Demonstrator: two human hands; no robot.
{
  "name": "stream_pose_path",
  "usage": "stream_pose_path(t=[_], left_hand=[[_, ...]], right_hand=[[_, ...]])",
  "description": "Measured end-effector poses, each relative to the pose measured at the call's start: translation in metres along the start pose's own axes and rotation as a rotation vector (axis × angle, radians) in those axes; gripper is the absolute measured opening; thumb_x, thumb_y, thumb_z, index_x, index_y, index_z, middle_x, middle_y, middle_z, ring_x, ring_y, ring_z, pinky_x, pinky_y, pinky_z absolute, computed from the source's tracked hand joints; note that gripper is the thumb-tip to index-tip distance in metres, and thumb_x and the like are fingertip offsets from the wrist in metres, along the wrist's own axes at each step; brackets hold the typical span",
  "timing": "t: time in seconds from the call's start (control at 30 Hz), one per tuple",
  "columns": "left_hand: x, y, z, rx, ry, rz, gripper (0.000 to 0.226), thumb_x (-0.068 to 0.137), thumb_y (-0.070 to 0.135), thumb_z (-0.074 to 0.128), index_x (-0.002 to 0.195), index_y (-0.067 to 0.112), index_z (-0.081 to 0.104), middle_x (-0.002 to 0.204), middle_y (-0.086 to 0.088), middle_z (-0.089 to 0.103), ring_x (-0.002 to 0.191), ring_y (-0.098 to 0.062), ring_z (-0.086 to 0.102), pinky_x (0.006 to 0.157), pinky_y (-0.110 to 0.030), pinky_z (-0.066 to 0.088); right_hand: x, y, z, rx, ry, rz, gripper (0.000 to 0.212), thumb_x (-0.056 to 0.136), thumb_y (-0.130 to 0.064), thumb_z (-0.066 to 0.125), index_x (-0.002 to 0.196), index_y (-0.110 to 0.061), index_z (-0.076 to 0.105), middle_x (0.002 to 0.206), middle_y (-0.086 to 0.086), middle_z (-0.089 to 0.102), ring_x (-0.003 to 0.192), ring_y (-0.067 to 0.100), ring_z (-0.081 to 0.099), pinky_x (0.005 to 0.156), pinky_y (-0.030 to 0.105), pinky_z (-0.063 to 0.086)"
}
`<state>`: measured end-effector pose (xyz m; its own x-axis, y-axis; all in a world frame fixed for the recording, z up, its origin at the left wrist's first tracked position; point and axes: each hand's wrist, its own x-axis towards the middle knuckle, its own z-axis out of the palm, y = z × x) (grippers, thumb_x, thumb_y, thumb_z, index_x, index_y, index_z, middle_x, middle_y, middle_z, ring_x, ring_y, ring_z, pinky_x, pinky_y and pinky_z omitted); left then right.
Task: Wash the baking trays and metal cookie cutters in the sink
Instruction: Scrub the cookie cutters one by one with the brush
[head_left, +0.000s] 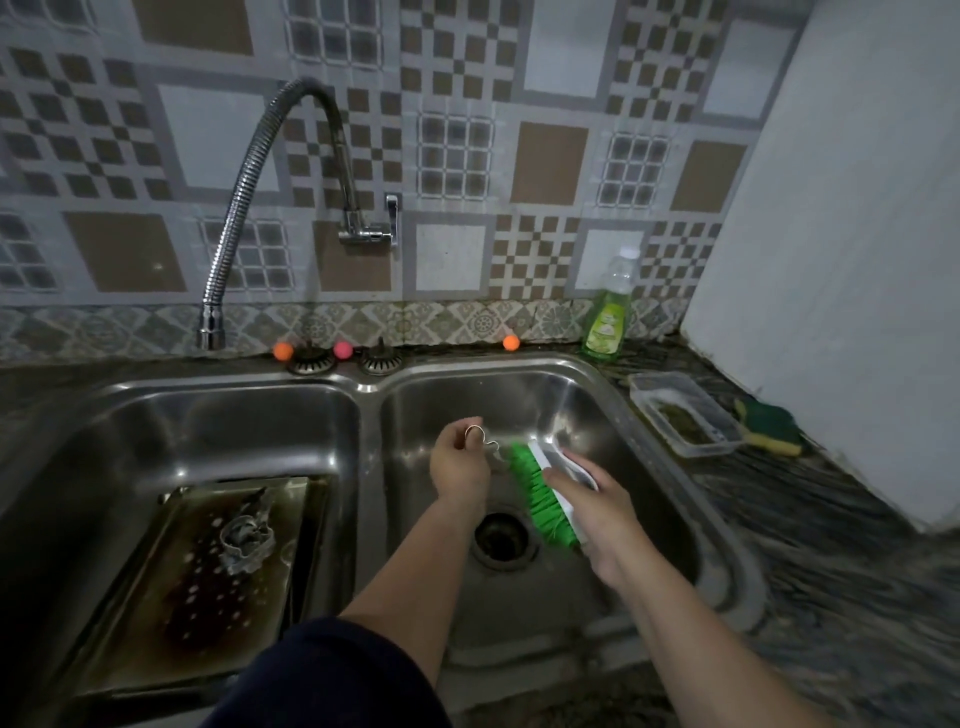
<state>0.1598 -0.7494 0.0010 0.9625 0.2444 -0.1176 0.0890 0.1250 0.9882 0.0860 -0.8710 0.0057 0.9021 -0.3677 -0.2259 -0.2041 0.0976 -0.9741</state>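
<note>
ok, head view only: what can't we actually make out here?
- Cookie cutter in the left hand: thin, blurred, partly behind fingers; shape unreadable.
- Brush handle: covered by the right hand.
- Baking tray: near corner hidden by the dark sleeve.
- Cutters on the tray: blurred pile, count unclear.
- Bottle label: too small.

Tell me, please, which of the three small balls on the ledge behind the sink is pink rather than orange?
The middle ball, sitting between the two sink strainers, is pink. The left ball and the right ball are both orange.
</note>
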Motion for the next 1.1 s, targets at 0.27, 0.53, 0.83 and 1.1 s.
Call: stream_pose_path(t=[0.27, 0.53, 0.83, 1.1], left_hand=[[-0.007, 0.019, 0.031, -0.276, -0.370, -0.440, 0.054, 0.100, 0.049, 0.034, 0.128, 0.010, 0.056, 0.123, -0.015, 0.063, 0.113, -0.032, 0.059, 0.104, -0.044, 0.043], [-0.007, 0.035, 0.042, -0.393, -0.328, -0.424, 0.061, 0.101, 0.046, 0.032, 0.137, -0.003, 0.043, 0.136, -0.017, 0.051, 0.124, -0.035, 0.051, 0.076, -0.034, 0.054], [-0.020, 0.039, 0.069, -0.486, -0.321, -0.461, 0.062, 0.100, 0.050, 0.030, 0.132, 0.000, 0.049, 0.126, -0.021, 0.058, 0.116, -0.034, 0.056, 0.086, -0.040, 0.047], [-0.041, 0.043, 0.100, -0.547, -0.232, -0.419, 0.057, 0.102, 0.040, 0.036, 0.130, -0.008, 0.047, 0.113, -0.018, 0.064, 0.107, -0.029, 0.059, 0.093, -0.036, 0.041]], right_hand=[[0.007, -0.029, -0.009, -0.051, -0.056, -0.098, 0.036, 0.081, -0.023, 0.073, 0.114, -0.035, 0.063, 0.118, -0.004, 0.061, 0.098, 0.009, 0.060, 0.066, 0.021, 0.049], [0.020, -0.055, -0.038, -0.526, -0.019, -0.544, 0.054, 0.080, -0.028, 0.073, 0.130, -0.033, 0.056, 0.121, -0.013, 0.059, 0.109, 0.007, 0.056, 0.092, 0.031, 0.050], [0.045, -0.066, -0.043, -0.715, -0.063, -0.773, 0.060, 0.077, -0.025, 0.074, 0.133, -0.030, 0.054, 0.118, 0.002, 0.062, 0.109, 0.021, 0.054, 0.092, 0.034, 0.048], [0.061, -0.060, -0.064, -0.771, -0.084, -0.793, 0.059, 0.074, -0.026, 0.073, 0.131, -0.030, 0.056, 0.117, 0.005, 0.063, 0.106, 0.027, 0.056, 0.089, 0.040, 0.049]])
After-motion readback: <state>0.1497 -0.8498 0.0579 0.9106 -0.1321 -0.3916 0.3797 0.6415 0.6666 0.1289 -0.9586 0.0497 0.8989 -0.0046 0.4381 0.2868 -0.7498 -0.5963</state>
